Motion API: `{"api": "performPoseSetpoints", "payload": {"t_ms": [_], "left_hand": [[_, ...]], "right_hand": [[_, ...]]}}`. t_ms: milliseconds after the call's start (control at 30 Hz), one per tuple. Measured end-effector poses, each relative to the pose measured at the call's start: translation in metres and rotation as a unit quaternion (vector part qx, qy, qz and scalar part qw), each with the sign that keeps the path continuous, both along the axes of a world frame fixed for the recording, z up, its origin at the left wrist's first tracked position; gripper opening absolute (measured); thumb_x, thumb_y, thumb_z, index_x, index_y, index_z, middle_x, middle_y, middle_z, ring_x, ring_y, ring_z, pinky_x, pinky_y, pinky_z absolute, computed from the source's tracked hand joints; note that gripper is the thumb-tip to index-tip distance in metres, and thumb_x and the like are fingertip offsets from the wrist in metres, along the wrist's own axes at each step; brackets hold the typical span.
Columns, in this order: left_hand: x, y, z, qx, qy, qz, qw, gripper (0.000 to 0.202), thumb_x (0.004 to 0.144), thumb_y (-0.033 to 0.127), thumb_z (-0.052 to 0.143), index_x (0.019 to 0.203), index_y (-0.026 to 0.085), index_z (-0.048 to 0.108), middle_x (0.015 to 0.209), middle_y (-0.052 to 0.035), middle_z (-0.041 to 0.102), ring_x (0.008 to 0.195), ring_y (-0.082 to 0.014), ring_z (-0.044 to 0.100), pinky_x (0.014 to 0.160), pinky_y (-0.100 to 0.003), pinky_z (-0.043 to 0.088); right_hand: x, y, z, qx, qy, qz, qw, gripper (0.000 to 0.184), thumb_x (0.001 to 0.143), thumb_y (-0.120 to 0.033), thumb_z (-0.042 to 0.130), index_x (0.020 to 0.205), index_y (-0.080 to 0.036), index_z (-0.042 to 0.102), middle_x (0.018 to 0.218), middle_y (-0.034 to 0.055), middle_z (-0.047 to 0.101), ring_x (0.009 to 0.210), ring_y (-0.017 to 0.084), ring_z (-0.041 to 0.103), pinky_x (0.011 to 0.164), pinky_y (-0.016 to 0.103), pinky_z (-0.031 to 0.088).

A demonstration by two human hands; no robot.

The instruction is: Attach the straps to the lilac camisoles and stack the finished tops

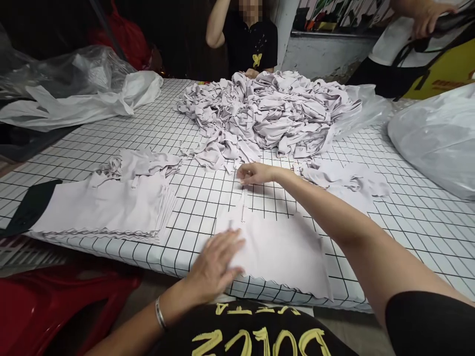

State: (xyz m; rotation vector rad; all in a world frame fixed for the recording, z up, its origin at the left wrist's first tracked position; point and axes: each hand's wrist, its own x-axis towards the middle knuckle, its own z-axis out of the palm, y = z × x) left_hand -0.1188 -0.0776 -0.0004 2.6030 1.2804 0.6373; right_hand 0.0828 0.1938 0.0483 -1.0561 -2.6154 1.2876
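Observation:
A flat pale pinkish-grey fabric piece (285, 247) lies at the table's front edge, its near edge wavy. My left hand (217, 264), a silver bangle at its wrist, rests on the piece's left side with fingers stretched out. Beyond the piece, my right hand (256, 174) is closed in a pinch on a thin fabric strap (243, 200) that runs up from the piece's far edge. To the left is a layered stack of similar fabric pieces (100, 202), with loose straps bunched behind it.
A large heap of crumpled fabric (274, 109) covers the back middle of the grid-patterned table (200, 198). More fabric (345, 180) lies at right. Plastic bags (441, 138) stand far right and back left. A red chair (55, 306) is at front left; two people are beyond the table.

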Motion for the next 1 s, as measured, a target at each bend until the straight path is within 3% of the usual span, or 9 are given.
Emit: {"api": "performPoseSetpoints", "payload": {"t_ms": [67,133,300,433,567,667,733,867,1000], "left_hand": [[-0.007,0.0,0.001,-0.014,-0.026,0.178,0.984,0.048,0.094,0.039,0.047,0.136,0.019,0.039,0.127,-0.0135,0.056,0.117,-0.0292,0.05,0.095,-0.047,0.039],[-0.015,0.001,0.002,-0.051,-0.019,0.274,0.96,0.047,0.091,0.04,0.052,0.131,0.019,0.042,0.109,-0.0111,0.062,0.102,-0.0291,0.055,0.086,-0.047,0.04],[-0.025,0.009,0.003,-0.115,-0.015,0.244,0.963,0.042,0.091,0.018,0.042,0.133,0.016,0.039,0.084,-0.0041,0.063,0.088,-0.0238,0.059,0.084,-0.044,0.039],[-0.02,0.006,0.003,-0.018,0.026,0.216,0.976,0.044,0.093,0.021,0.039,0.136,0.014,0.042,0.103,-0.0125,0.066,0.104,-0.0274,0.057,0.094,-0.047,0.038],[-0.034,-0.013,-0.003,-0.021,0.128,-0.014,0.991,0.062,0.094,0.046,0.045,0.15,0.025,0.027,0.15,-0.0088,0.04,0.139,-0.0269,0.034,0.113,-0.049,0.023],[-0.049,-0.014,0.0,-0.021,0.159,0.038,0.986,0.073,0.091,0.056,0.046,0.152,0.026,0.02,0.154,-0.0091,0.033,0.142,-0.0316,0.027,0.114,-0.059,0.014],[-0.036,-0.004,0.009,-0.013,0.134,0.053,0.989,0.068,0.093,0.054,0.044,0.151,0.024,0.024,0.153,-0.0096,0.033,0.143,-0.0319,0.025,0.114,-0.062,0.011],[0.059,0.026,0.034,-0.011,0.036,-0.18,0.983,0.062,0.094,0.054,0.043,0.145,0.019,0.038,0.152,-0.0085,0.036,0.145,-0.026,0.021,0.118,-0.052,0.016],[0.155,0.049,0.034,-0.034,0.03,-0.399,0.916,0.061,0.091,0.058,0.044,0.142,0.025,0.043,0.151,-0.0038,0.038,0.144,-0.0247,0.024,0.12,-0.049,0.007]], "right_hand": [[0.019,-0.046,0.007,0.191,0.023,-0.075,0.978,0.037,0.082,-0.036,0.066,0.115,-0.019,0.06,0.121,0.0135,0.06,0.111,0.029,0.054,0.097,0.045,0.041],[0.05,-0.109,0.005,0.258,0.052,-0.103,0.959,0.042,0.089,-0.041,0.056,0.127,-0.022,0.056,0.132,0.013,0.055,0.124,0.032,0.047,0.104,0.051,0.035],[0.128,-0.252,-0.037,0.245,-0.087,-0.028,0.965,0.074,0.084,-0.06,0.054,0.15,-0.04,0.025,0.156,0.0009,0.028,0.142,0.032,0.027,0.116,0.056,0.021],[0.147,-0.284,-0.064,0.281,-0.134,-0.04,0.949,0.08,0.084,-0.063,0.051,0.151,-0.041,0.012,0.158,-0.0004,0.019,0.144,0.03,0.022,0.118,0.055,0.016],[0.15,-0.284,-0.056,0.253,-0.102,-0.047,0.961,0.077,0.083,-0.065,0.052,0.15,-0.041,0.022,0.157,0.0003,0.024,0.144,0.031,0.023,0.117,0.056,0.015],[0.158,-0.273,-0.04,0.157,-0.024,-0.147,0.976,0.049,0.092,-0.056,0.042,0.138,-0.039,0.048,0.142,0.0024,0.052,0.132,0.029,0.045,0.109,0.052,0.034],[0.163,-0.245,-0.029,0.127,0.021,-0.307,0.943,0.039,0.094,-0.05,0.037,0.117,-0.031,0.063,0.115,0.007,0.068,0.109,0.027,0.061,0.093,0.045,0.048],[0.167,-0.143,-0.012,0.149,0.005,-0.533,0.833,0.028,0.086,-0.043,0.05,0.096,-0.019,0.06,0.093,0.0087,0.067,0.088,0.023,0.06,0.075,0.032,0.046],[0.157,-0.045,-0.004,0.051,-0.051,-0.542,0.837,0.026,0.077,-0.044,0.063,0.075,-0.018,0.057,0.067,0.0052,0.062,0.069,0.019,0.057,0.059,0.028,0.041]]}}
